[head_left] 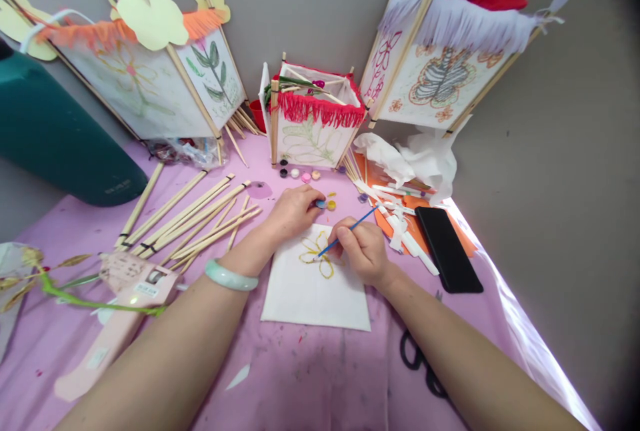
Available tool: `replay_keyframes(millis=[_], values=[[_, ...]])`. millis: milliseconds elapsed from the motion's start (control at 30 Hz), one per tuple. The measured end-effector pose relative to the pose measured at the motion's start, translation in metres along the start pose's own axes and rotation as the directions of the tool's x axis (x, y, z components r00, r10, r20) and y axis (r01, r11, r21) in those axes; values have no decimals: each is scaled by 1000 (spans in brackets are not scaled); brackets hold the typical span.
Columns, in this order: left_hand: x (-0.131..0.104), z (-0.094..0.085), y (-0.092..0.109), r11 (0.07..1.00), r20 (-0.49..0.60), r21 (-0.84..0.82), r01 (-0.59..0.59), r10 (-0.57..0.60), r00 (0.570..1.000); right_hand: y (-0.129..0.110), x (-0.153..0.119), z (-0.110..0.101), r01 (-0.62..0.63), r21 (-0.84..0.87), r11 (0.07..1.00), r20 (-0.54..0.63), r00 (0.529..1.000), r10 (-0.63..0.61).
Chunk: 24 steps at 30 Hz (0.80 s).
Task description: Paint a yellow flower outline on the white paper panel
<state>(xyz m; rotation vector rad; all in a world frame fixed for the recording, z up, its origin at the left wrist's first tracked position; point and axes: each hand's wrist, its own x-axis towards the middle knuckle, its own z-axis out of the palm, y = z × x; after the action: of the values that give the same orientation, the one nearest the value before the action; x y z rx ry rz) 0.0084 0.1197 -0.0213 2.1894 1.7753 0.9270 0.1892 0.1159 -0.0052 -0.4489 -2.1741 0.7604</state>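
Note:
A white sheet (315, 297) lies on the purple cloth, with a yellow flower outline (326, 268) near its top. My right hand (361, 251) pinches a thin blue brush (357, 221), its tip touching the flower's middle. At the sheet's upper left edge is my left hand (296, 209), its fingers closed around a small blue paint pot (320, 204). Right beside that pot stands a yellow paint pot (331, 205). A pale green bangle (231, 275) circles my left wrist.
Wooden sticks (193, 217) and a pink glue gun (125, 311) lie left. A black phone (449, 251), paper scraps (400, 224) and black scissors (423, 364) lie right. Decorated lanterns (315, 144) stand behind several paint pots (305, 177). A teal bottle (65, 131) stands far left.

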Motion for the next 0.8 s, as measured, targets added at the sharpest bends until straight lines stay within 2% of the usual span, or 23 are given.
replay_keyframes(millis=[800], values=[[-1, -1, 0, 1000, 8, 13, 0, -1, 1000, 5, 2, -7, -64, -84, 994, -64, 996, 59]])
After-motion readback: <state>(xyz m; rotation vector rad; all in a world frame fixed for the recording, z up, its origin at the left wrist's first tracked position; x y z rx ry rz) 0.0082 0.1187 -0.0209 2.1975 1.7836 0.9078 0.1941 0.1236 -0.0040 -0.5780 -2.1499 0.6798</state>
